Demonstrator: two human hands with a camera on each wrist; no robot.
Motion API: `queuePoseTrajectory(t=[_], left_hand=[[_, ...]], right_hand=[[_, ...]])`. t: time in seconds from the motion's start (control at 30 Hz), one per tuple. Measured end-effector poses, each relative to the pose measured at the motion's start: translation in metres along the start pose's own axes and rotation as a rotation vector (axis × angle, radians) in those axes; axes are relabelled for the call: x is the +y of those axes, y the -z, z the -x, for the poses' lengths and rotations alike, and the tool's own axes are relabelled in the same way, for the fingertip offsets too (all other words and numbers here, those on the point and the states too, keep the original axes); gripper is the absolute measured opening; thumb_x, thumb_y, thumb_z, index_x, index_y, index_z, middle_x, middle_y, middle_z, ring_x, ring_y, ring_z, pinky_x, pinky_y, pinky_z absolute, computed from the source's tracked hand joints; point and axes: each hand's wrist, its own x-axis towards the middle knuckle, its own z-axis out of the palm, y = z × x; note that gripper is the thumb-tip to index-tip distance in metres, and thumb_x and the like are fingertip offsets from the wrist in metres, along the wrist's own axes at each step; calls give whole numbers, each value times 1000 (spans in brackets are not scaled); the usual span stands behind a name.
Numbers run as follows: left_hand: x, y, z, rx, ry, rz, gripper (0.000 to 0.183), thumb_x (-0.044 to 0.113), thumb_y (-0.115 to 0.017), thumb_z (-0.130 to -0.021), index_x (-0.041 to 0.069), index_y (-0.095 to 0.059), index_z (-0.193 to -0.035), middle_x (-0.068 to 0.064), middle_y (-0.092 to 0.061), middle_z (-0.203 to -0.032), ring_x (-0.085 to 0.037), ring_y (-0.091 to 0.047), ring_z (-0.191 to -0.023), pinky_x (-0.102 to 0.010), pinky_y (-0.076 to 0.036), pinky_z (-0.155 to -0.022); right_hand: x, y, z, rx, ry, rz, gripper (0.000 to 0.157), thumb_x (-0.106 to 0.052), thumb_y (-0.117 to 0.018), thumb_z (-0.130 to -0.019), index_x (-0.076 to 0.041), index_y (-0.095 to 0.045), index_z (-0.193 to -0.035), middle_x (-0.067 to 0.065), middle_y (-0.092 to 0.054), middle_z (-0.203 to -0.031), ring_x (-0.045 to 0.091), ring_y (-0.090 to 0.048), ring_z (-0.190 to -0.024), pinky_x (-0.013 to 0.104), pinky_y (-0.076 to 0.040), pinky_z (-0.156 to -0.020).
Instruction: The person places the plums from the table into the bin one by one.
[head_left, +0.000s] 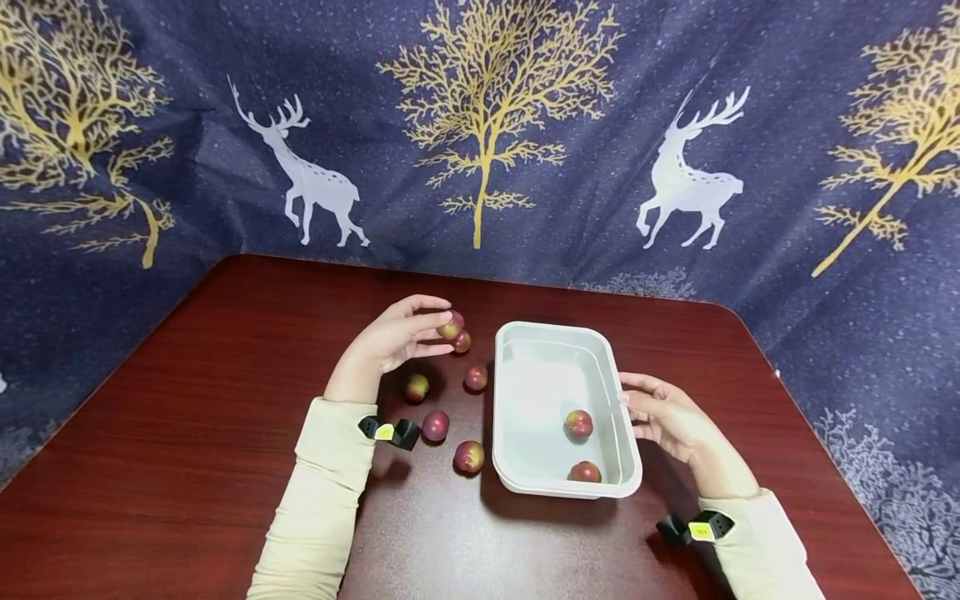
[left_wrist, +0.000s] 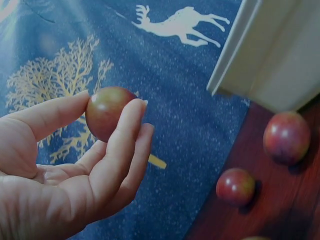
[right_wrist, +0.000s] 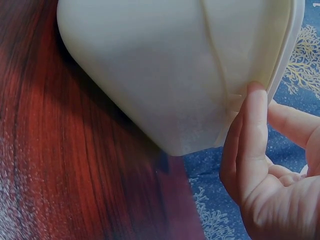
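Observation:
Between the thumb and fingers of my left hand (head_left: 408, 336) is a red-green plum (head_left: 451, 325), pinched above the table; the left wrist view shows this plum (left_wrist: 111, 112) closely. Behind it in the head view lies a smaller plum (head_left: 462, 342). My right hand (head_left: 667, 417) grips the right rim of a white plastic tub (head_left: 504, 400), thumb at the rim and fingers along the outer wall. Two plums, one mid-floor (head_left: 578, 424) and one by the near wall (head_left: 586, 472), lie inside the tub. The right wrist view shows the tub's outer side (right_wrist: 145, 75).
Several loose plums lie left of the tub, among them a yellow-green one (head_left: 416, 387), a dark red one (head_left: 435, 426) and one near the tub's front corner (head_left: 468, 457). A dark blue cloth (head_left: 420, 225) hangs behind the reddish-brown table (head_left: 187, 417).

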Motion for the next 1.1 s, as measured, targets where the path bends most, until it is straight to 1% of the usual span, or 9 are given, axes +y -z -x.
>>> queuePoseTrajectory(t=[0.17, 0.3, 0.4, 0.57, 0.7, 0.83, 1.0, 1.03, 1.1], left_hand=[[1, -10, 0, -23, -2, -6, 32, 4, -52, -95, 0, -43, -125, -2, -58, -99, -17, -64, -88, -41, -55, -84], [0, -19, 2, -39, -4, -31, 34, 3, -52, -94, -1, -42, -126, -4, -54, -103, -16, -62, -85, -45, -54, -87], [0, -26, 3, -52, -2, -49, 36, 3, -52, -94, -2, -41, -128, -5, -53, -103, -17, -60, -84, -43, -55, -85], [-1, -38, 5, -64, 19, -66, 41, 3, -53, -93, -3, -39, -131, -5, -55, -98, -21, -56, -89, -40, -57, -82], [-4, -46, 4, -90, 30, -85, 39, 3, -54, -93, -2, -41, -130, -6, -56, -99, -17, -58, -88, -41, -56, -82], [-10, -55, 1, -129, 38, -106, 42, 2, -55, -93, -4, -40, -131, -8, -56, -102, -13, -60, -86, -45, -55, -84], [-14, -66, 0, -160, 54, -144, 45, 3, -57, -92, -5, -38, -132, -9, -56, -102, -14, -61, -85, -47, -55, -84], [-14, -68, 0, -163, 55, -153, 46, 3, -57, -92, -5, -38, -132, -9, -56, -102, -14, -62, -84, -45, -56, -82], [-15, -71, -1, -168, 62, -166, 47, 4, -57, -91, -6, -37, -133, -10, -56, -102, -14, -62, -84, -45, -56, -82]], right_hand=[[-1, -1, 0, 2, -1, -2, 28, 0, -44, -98, -19, -57, -113, -2, -70, -95, 10, -67, -80, 27, -58, -69], [-1, -1, 1, 4, -3, -4, 27, 0, -45, -98, -19, -57, -114, -2, -70, -94, 10, -67, -79, 27, -58, -68], [-1, -2, 1, 9, -6, -2, 27, -1, -45, -98, -19, -56, -113, -2, -70, -94, 9, -67, -79, 27, -58, -68], [-1, -2, 1, 13, -9, -1, 26, -1, -46, -97, -19, -56, -113, -2, -70, -93, 9, -67, -78, 27, -58, -68], [-1, -1, 2, 13, -8, -4, 26, -1, -46, -97, -19, -56, -113, -2, -70, -94, 10, -67, -79, 27, -58, -68], [-1, 1, 3, 14, -6, -3, 26, -1, -46, -97, -19, -56, -113, -2, -70, -95, 10, -67, -80, 27, -58, -69], [-1, -1, 2, 19, -11, 0, 25, -2, -46, -97, -18, -56, -114, -2, -70, -94, 9, -67, -79, 27, -58, -68], [-1, -1, 2, 21, -11, -2, 25, -2, -47, -97, -18, -56, -114, -2, -70, -94, 9, -67, -78, 27, -58, -68], [-2, -2, 2, 26, -15, -2, 25, -2, -47, -97, -18, -56, -113, -2, -70, -94, 9, -67, -78, 27, -58, -68]])
